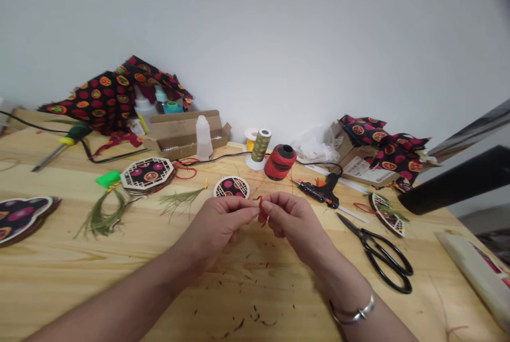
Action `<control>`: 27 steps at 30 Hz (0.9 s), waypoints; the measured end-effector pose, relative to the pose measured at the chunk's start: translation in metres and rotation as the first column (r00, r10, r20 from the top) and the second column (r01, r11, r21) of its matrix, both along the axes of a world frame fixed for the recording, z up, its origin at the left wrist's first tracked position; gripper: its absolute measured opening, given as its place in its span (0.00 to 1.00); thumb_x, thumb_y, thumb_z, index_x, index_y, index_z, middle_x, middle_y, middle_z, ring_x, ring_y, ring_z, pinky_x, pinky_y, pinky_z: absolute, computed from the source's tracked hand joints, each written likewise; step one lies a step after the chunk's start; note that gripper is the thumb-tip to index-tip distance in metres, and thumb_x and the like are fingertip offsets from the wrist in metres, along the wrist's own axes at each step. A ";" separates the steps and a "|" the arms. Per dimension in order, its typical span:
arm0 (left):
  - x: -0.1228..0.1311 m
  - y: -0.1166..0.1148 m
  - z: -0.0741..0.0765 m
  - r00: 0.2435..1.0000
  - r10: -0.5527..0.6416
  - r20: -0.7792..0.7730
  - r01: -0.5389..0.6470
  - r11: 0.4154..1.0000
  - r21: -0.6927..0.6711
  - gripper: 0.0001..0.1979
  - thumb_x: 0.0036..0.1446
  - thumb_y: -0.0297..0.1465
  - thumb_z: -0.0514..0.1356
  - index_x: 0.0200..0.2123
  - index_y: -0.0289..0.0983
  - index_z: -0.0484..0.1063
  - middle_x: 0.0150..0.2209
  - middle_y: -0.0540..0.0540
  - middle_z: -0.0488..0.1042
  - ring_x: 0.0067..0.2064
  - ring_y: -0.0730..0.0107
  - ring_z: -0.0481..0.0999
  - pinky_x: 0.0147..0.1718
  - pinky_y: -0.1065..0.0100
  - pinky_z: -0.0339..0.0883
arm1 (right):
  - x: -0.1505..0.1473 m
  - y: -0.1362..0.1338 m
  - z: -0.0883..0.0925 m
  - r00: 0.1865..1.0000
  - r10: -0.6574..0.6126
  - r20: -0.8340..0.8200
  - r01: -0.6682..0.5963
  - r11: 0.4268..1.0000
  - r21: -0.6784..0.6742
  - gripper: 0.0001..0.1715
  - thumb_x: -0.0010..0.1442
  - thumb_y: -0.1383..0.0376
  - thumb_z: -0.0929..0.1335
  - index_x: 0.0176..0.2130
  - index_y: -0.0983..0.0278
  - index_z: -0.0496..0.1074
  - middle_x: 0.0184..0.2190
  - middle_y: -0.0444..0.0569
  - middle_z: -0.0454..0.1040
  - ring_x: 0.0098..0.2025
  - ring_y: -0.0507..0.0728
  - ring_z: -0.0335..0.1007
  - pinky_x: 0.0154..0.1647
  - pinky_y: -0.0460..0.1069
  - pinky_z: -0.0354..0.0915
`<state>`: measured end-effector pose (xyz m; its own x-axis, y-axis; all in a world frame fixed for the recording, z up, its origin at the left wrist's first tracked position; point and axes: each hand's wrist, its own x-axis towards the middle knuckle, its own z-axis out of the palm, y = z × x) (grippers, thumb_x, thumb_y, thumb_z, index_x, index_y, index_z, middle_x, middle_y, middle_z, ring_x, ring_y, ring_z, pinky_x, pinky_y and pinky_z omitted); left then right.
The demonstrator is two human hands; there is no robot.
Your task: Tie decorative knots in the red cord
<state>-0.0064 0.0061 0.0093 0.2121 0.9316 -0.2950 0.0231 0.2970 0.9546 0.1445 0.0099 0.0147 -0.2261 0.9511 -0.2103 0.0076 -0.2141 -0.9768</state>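
Observation:
Near the middle of the table, my left hand [228,217] and my right hand [289,217] meet fingertip to fingertip. Between them is a short piece of red cord [261,205], pinched by both thumbs and forefingers; its ends are mostly hidden by the fingers. Just behind my left hand lies a round wooden ornament [231,187] with patterned fabric inside its lattice frame. A red spool of thread [280,161] rests tilted beyond my right hand, beside an olive-green thread spool [262,145]. Black-handled scissors [378,254] lie to the right of my right forearm.
A glue gun [322,191] with its cable sits at right, near a fan-shaped ornament [387,215]. On the left are an octagonal ornament [146,175], green tassel threads [104,212] and a screwdriver [59,145]. Behind stand a plastic bottle [204,139] and a cardboard box [179,132].

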 end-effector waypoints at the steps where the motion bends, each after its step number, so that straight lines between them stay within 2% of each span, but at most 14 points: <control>1: 0.000 0.001 -0.001 1.000 0.010 0.015 -0.010 1.000 0.001 0.10 0.45 0.38 0.62 0.25 0.37 0.75 0.16 0.56 0.61 0.17 0.81 0.49 0.16 0.73 0.41 | 0.001 0.001 0.000 0.999 0.002 0.033 -0.003 1.000 0.029 0.11 0.52 0.59 0.67 0.27 0.66 0.69 0.21 0.43 0.67 0.17 0.46 0.50 0.16 0.43 0.46; 6: -0.002 0.002 -0.002 0.995 0.079 0.057 -0.081 0.996 0.032 0.09 0.45 0.36 0.63 0.25 0.37 0.76 0.17 0.56 0.64 0.17 0.81 0.52 0.16 0.74 0.41 | 0.005 0.002 -0.003 0.961 -0.007 0.277 -0.062 0.968 0.243 0.12 0.56 0.61 0.65 0.26 0.65 0.72 0.21 0.43 0.66 0.24 0.49 0.56 0.24 0.45 0.53; 9: -0.001 0.002 -0.001 0.991 0.115 0.064 -0.117 0.993 0.031 0.09 0.45 0.36 0.63 0.25 0.37 0.76 0.17 0.56 0.64 0.17 0.81 0.52 0.16 0.74 0.42 | 0.006 0.001 -0.006 0.916 -0.083 0.392 -0.050 0.946 0.319 0.13 0.55 0.60 0.65 0.24 0.64 0.71 0.19 0.42 0.65 0.24 0.51 0.57 0.25 0.46 0.54; 14: -0.001 0.002 0.002 0.990 0.139 0.035 -0.140 0.989 0.037 0.08 0.44 0.36 0.63 0.25 0.36 0.76 0.19 0.55 0.68 0.17 0.81 0.54 0.17 0.74 0.44 | 0.005 -0.004 -0.006 0.857 -0.235 0.458 -0.004 0.887 0.462 0.12 0.56 0.62 0.65 0.25 0.63 0.69 0.20 0.43 0.66 0.23 0.51 0.58 0.24 0.46 0.53; 20: -0.001 0.003 0.001 0.989 0.143 0.047 -0.144 0.989 0.032 0.10 0.44 0.38 0.62 0.25 0.36 0.75 0.21 0.55 0.69 0.16 0.83 0.51 0.15 0.74 0.43 | -0.004 -0.017 -0.002 0.778 -0.387 0.495 -0.122 0.680 0.723 0.09 0.59 0.67 0.62 0.29 0.63 0.69 0.25 0.47 0.69 0.28 0.53 0.62 0.29 0.47 0.57; 24: 0.000 0.003 0.000 0.986 0.151 0.065 -0.153 0.988 0.017 0.09 0.45 0.37 0.62 0.25 0.37 0.75 0.17 0.57 0.66 0.16 0.83 0.50 0.15 0.75 0.42 | -0.010 -0.024 -0.008 0.681 -0.494 0.540 -0.264 0.522 0.811 0.08 0.59 0.69 0.62 0.33 0.65 0.70 0.25 0.49 0.69 0.28 0.53 0.63 0.29 0.48 0.57; 27: 0.001 0.002 0.001 0.982 0.155 0.103 -0.153 0.988 -0.028 0.08 0.46 0.35 0.63 0.25 0.36 0.75 0.16 0.57 0.66 0.15 0.84 0.49 0.14 0.76 0.40 | -0.011 -0.026 -0.014 0.573 -0.559 0.599 -0.443 0.403 0.801 0.06 0.58 0.70 0.63 0.32 0.66 0.69 0.24 0.48 0.68 0.27 0.54 0.60 0.28 0.49 0.55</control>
